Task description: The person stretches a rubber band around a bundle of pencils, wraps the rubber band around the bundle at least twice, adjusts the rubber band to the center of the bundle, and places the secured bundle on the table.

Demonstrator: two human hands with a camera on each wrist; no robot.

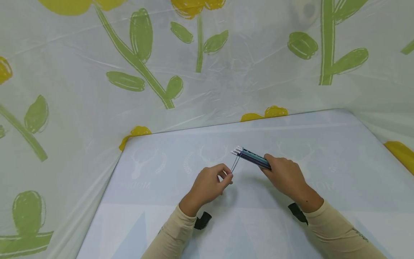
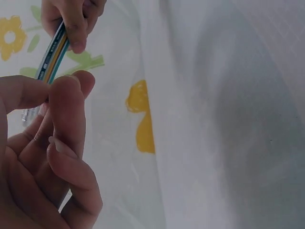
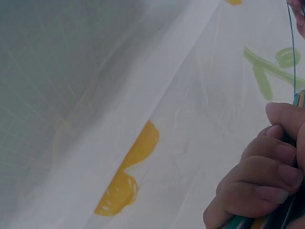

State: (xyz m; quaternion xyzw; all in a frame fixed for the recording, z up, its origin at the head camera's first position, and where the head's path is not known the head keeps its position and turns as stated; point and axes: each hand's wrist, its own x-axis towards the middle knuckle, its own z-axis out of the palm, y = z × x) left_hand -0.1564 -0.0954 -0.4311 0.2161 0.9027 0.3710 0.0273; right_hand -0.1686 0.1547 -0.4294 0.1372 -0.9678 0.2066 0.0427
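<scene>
In the head view, my right hand (image 1: 286, 176) grips a bundle of pencils (image 1: 253, 157) in dark blue, teal and other colours, their pale ends pointing up and left. Near those ends a thin blue rubber band (image 1: 235, 162) loops round the bundle and stretches down toward my left hand (image 1: 210, 183), which pinches it between thumb and forefinger. The left wrist view shows the pencils (image 2: 54, 52), one of them yellow, running from the right hand (image 2: 74, 21) behind the left fingers. Taut blue band (image 3: 292, 47) rises from the bundle in the right wrist view.
Both hands are above a table (image 1: 155, 194) covered in a white and pale blue cloth with faint deer-head prints. Behind and beside it hangs a white curtain (image 1: 81, 72) with yellow flowers and green leaves. Dark straps or mounts (image 1: 202, 220) sit below the wrists.
</scene>
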